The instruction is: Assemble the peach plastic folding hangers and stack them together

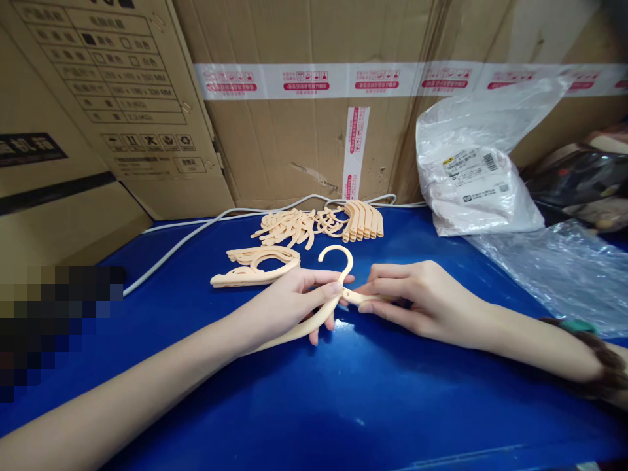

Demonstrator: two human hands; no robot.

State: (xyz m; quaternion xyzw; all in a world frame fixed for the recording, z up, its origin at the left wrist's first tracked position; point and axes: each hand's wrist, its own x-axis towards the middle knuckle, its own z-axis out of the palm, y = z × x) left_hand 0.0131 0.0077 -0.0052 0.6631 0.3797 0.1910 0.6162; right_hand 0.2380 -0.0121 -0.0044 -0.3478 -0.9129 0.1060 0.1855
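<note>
Between my hands, above the blue tabletop, is a cream plastic clothes hanger (318,318) with its hook pointing up. My left hand (299,294) is closed on it, thumb at the joint below the hook and one long arm running under my palm. The other arm extends rightward into my right hand (409,297), whose fingers pinch it; its far end is hidden by them. Just behind my left hand lie folded hangers (255,265) of the same colour. Farther back are a pile of loose hanger hooks (287,227) and a row of curved hanger arms (364,221).
A white cable (171,252) curves along the table's back and left. Cardboard boxes (294,144) stand behind and at the left. To the right are a white plastic mailing bag (481,190) and clear plastic film (554,268) on the blue table (314,412).
</note>
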